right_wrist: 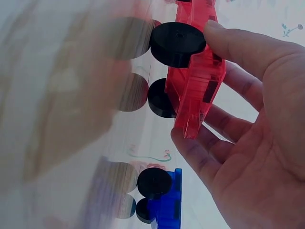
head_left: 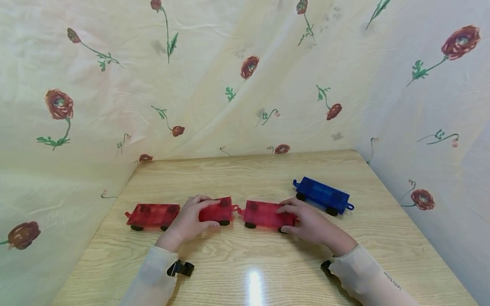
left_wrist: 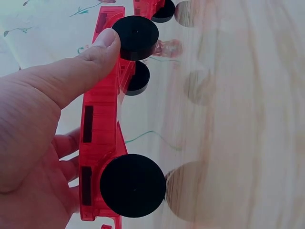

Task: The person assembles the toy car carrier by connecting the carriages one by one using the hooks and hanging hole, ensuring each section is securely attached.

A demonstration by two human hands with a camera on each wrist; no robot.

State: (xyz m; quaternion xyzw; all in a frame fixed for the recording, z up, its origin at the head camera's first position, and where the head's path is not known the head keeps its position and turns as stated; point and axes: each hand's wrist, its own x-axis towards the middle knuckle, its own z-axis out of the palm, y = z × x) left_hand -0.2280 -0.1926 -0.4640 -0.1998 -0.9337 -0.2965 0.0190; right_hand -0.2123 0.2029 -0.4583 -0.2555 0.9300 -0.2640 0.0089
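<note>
Two hands point(head_left: 191, 217) point(head_left: 308, 223) gripping wagons point(head_left: 216, 211) point(head_left: 261, 213), head view only

Wood-grained table point(head_left: 214, 263) carries three red wagons point(head_left: 264, 213) and a blue wagon point(head_left: 323, 196)

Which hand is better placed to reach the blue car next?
Probably the right hand: it is nearer the blue car, though it must first release the rightmost red car. The left hand grips the middle red car, farther away.
</note>
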